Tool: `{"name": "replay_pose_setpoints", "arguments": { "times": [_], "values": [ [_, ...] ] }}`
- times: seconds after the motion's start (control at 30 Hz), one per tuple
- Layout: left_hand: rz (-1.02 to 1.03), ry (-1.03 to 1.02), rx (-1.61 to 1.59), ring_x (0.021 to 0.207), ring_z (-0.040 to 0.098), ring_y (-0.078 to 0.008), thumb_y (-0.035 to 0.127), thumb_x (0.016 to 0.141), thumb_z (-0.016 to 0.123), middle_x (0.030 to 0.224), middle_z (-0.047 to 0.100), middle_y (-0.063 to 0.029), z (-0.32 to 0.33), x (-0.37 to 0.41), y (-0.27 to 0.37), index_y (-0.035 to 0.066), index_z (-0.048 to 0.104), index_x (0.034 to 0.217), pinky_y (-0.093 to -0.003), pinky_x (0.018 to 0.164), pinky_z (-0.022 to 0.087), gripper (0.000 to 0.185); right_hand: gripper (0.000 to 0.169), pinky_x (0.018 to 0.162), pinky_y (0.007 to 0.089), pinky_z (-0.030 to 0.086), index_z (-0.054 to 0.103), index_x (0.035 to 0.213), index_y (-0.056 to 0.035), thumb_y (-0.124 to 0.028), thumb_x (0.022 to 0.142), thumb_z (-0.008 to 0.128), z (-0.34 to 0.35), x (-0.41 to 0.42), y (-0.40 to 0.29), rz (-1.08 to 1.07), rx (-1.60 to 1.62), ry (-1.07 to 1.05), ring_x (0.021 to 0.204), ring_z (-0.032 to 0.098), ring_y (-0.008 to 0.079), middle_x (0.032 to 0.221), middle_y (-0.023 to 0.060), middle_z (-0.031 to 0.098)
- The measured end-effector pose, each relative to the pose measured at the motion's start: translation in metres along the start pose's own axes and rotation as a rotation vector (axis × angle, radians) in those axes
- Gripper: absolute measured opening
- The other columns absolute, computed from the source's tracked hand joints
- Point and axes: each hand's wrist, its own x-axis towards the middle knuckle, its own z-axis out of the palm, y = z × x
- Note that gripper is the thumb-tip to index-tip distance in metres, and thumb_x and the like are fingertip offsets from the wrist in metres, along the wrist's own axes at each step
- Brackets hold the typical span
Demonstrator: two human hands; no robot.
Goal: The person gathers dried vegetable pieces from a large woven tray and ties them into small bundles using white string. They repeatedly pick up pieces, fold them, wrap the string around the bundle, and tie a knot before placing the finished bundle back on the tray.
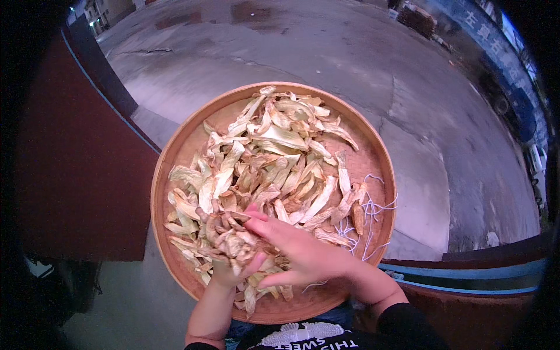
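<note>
A round woven bamboo tray (273,89) lies before me, bearing a wide heap of pale, shrivelled dried slices (280,170); whether they are vegetable or mushroom I cannot tell. My left hand (226,272), largely hidden, cups a bunch of darker, curled slices (232,234) over the near left part of the heap. Against that bunch's right side rests my right hand (302,251), its fingers and thumb apart. Loose white string (369,210) is tangled along the tray's right side, partly under some slices.
Dark red door panels edged in blue stand on either side, one at the left (83,166) and one at the lower right (463,302). Wet concrete ground (306,48) stretches beyond the tray. A blue banner with writing (498,48) hangs at the upper right.
</note>
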Motion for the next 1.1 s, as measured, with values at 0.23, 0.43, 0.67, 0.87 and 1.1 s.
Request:
{"name": "replay_pose_setpoints", "arguments": {
  "times": [0.23, 0.43, 0.67, 0.87, 1.1],
  "values": [
    [-0.149, 0.125, -0.602, 0.095, 0.052, -0.0201, 0.014, 0.069, 0.068, 0.094, 0.051, -0.0032, 0.008, 0.019, 0.022, 0.011, 0.046, 0.108, -0.0423, 0.101, 0.041, 0.045, 0.039, 0.083, 0.0362, 0.046, 0.067, 0.11, -0.0068, 0.001, 0.072, 0.071, -0.098, -0.039, 0.003, 0.675, -0.227, 0.526, 0.099, 0.059, 0.0235, 0.106, 0.0099, 0.063],
    [-0.294, 0.022, -0.888, 0.088, 0.053, -0.0198, 0.018, 0.067, 0.067, 0.088, 0.051, -0.0027, 0.008, 0.018, 0.02, 0.011, 0.045, 0.106, -0.0412, 0.095, 0.044, 0.045, 0.033, 0.083, 0.0368, 0.046, 0.073, 0.092, -0.0089, 0.007, 0.064, 0.066, -0.099, -0.057, 0.022, 0.614, -0.806, 0.176, 0.098, 0.057, 0.0295, 0.093, 0.0112, 0.058],
    [-0.331, -0.058, -1.007, 0.093, 0.058, -0.0264, 0.02, 0.067, 0.067, 0.095, 0.054, -0.0074, 0.003, 0.016, 0.014, 0.007, 0.048, 0.111, -0.0442, 0.093, 0.048, 0.049, 0.023, 0.072, 0.0324, 0.048, 0.069, 0.078, -0.0028, 0.013, 0.065, 0.059, -0.097, -0.048, 0.027, 0.604, -0.47, 0.365, 0.082, 0.061, 0.0227, 0.101, 0.0089, 0.06],
    [-0.465, -0.114, -0.943, 0.109, 0.053, -0.0278, 0.019, 0.067, 0.067, 0.123, 0.05, -0.015, 0.007, 0.017, 0.016, 0.004, 0.05, 0.118, -0.0463, 0.098, 0.046, 0.055, 0.019, 0.072, 0.0323, 0.05, 0.062, 0.075, -0.0022, 0.013, 0.065, 0.06, -0.074, -0.025, 0.019, 0.219, -0.521, 0.393, 0.082, 0.063, 0.0266, 0.111, 0.0143, 0.061],
    [-0.577, -0.156, -0.924, 0.126, 0.046, -0.0325, 0.011, 0.075, 0.062, 0.135, 0.046, -0.0187, 0.006, 0.012, 0.005, -0.001, 0.047, 0.127, -0.0484, 0.103, 0.043, 0.056, 0.013, 0.058, 0.034, 0.048, 0.06, 0.069, -0.007, 0.001, 0.066, 0.071, -0.031, 0.003, -0.009, -0.124, -0.668, 0.257, 0.071, 0.058, 0.0233, 0.086, 0.0087, 0.056]
  ]
}}
